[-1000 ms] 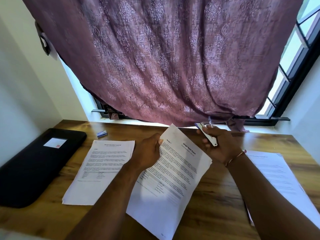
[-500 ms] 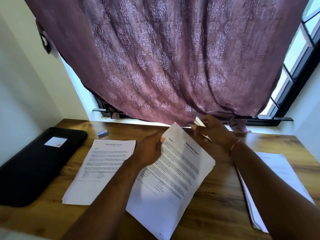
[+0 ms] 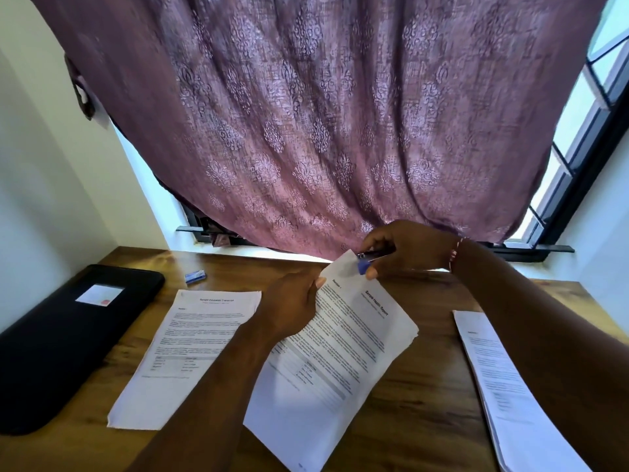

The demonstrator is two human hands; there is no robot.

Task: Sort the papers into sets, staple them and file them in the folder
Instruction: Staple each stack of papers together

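My left hand grips the left edge of a set of printed papers, held tilted above the wooden desk. My right hand holds a small blue and metal stapler with its jaws over the top corner of that set. A second set of papers lies flat on the desk to the left. A third stack of papers lies at the right, partly under my right forearm. A black folder lies shut at the far left.
A small blue staple box sits near the desk's back edge, left of centre. A patterned maroon curtain hangs over the window just behind the desk. The wooden desk shows bare wood between the paper sets.
My right hand has turned the stapler and brought it down onto the top corner of the held papers. The left hand has kept its hold.
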